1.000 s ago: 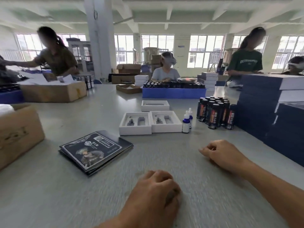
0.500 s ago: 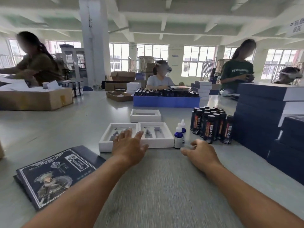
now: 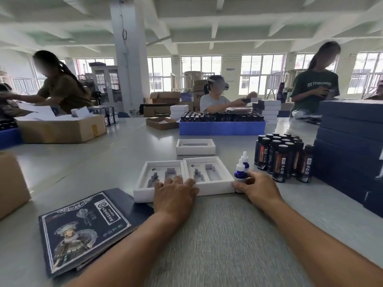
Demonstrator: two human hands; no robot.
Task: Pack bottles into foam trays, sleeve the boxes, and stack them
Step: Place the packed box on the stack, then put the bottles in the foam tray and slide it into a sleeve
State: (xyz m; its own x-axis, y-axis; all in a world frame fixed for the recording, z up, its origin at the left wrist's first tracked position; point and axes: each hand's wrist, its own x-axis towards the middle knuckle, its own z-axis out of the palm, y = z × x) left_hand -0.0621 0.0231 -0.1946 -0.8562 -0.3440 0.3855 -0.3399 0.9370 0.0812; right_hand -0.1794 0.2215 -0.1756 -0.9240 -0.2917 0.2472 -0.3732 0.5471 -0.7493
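Note:
Two white foam trays lie side by side on the grey table, the left tray (image 3: 145, 179) and the right tray (image 3: 219, 172), both with bare cut-outs. My left hand (image 3: 175, 196) rests flat on their near edge where they meet, fingers spread. My right hand (image 3: 260, 188) is closed around the base of a small blue dropper bottle (image 3: 239, 172) at the right tray's corner. A second dropper bottle (image 3: 245, 160) stands just behind it. A cluster of dark bottles (image 3: 281, 158) stands to the right. Flat printed sleeves (image 3: 83, 228) lie at the near left.
A third white tray (image 3: 195, 147) sits farther back. Stacked dark blue boxes (image 3: 348, 146) wall off the right side. A cardboard box (image 3: 10, 183) is at the left edge, another (image 3: 62, 129) behind it. A blue crate (image 3: 221, 127) of bottles and three people are across the table.
Both hands have reached forward from near the table's front. The left hand has settled on the trays' near edge, and the right hand has closed on the dropper bottle.

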